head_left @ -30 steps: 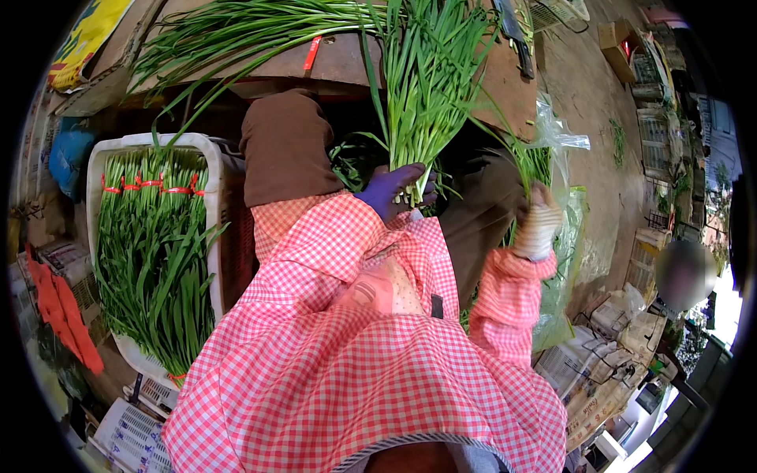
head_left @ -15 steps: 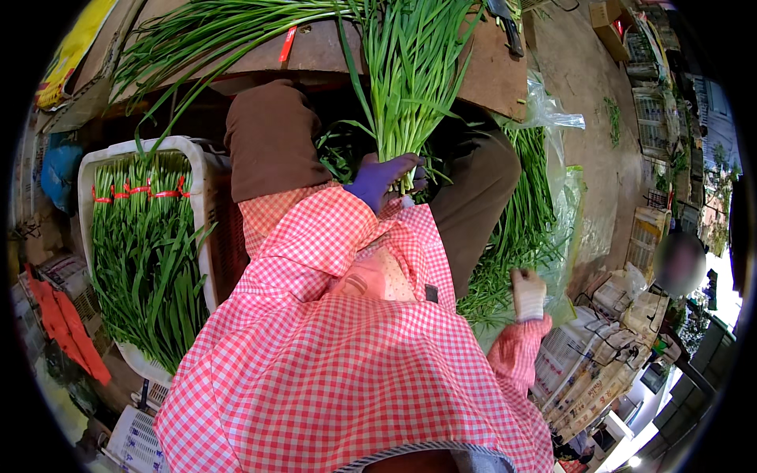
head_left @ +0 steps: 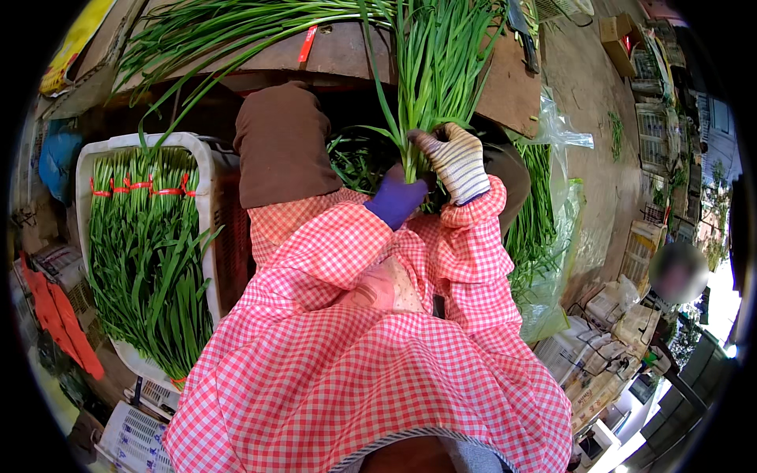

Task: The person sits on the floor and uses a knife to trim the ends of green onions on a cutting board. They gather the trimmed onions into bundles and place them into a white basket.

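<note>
My left hand (head_left: pixel 397 197), in a purple glove, is closed around the lower stalks of an upright bunch of long leafy greens (head_left: pixel 434 71). My right hand (head_left: pixel 459 164), in a striped cream glove, is beside it, fingers curled onto the same stalks just above; part of their grip is hidden. The leaves rest over a brown board (head_left: pixel 505 98), where more loose greens (head_left: pixel 236 24), a red strip (head_left: pixel 307 43) and a knife (head_left: pixel 522 39) lie. Dark cut greens (head_left: pixel 351 162) show below the board, between my knees.
At left stands a white-rimmed crate (head_left: pixel 206 244) of greens tied with red bands (head_left: pixel 138 260), near an orange cloth (head_left: pixel 55 315). At right are greens (head_left: pixel 527 213) on clear plastic sheeting (head_left: pixel 556 299), a cardboard box (head_left: pixel 619 47), stacked crates (head_left: pixel 643 252) and a person (head_left: pixel 676 288).
My right hand moved from the greens at the right, down toward my lower right, then up and left onto the bunch in my left hand. My left hand still holds it.
</note>
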Tool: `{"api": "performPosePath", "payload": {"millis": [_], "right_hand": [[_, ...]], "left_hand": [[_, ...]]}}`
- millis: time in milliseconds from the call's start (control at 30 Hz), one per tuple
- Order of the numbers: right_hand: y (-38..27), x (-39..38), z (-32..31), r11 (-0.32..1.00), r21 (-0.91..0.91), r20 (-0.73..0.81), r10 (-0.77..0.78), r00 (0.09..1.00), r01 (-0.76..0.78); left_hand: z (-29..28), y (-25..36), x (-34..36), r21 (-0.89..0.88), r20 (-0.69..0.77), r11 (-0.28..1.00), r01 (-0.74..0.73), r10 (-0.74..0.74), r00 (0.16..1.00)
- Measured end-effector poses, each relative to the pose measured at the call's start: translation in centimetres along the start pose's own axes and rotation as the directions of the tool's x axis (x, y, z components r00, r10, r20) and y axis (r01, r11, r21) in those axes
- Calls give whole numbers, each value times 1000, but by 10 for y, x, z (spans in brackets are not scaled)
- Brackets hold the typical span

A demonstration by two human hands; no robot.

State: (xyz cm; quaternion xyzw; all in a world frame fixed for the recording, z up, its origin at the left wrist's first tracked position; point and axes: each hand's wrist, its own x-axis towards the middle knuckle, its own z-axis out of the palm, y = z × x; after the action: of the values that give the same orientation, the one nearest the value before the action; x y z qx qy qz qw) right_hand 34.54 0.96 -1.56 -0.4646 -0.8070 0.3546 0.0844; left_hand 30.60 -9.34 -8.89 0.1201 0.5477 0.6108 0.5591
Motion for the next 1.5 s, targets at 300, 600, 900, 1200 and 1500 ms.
{"api": "performPosePath", "payload": {"millis": [300, 600, 900, 1200, 1500], "right_hand": [[17, -10, 8, 888, 451, -48, 124, 991, -89], [11, -23, 14, 876, 483, -107, 52, 993, 6], [-28, -61, -3, 765, 644, 10, -54, 998, 35], [2, -35, -151, 644, 607, -668, 96, 738, 466], [93, -73, -38, 991, -82, 149, 120, 982, -108]], "left_hand": [[-5, 6, -3, -163, 118, 982, 99, -80, 990], [-25, -49, 40, -437, 229, 899, -34, 148, 962], [-13, -27, 36, -696, 144, 665, 270, -240, 960], [-15, -2, 21, -610, 305, 692, 386, -244, 920], [-18, -4, 8, -379, 147, 917, 124, -72, 987]]}}
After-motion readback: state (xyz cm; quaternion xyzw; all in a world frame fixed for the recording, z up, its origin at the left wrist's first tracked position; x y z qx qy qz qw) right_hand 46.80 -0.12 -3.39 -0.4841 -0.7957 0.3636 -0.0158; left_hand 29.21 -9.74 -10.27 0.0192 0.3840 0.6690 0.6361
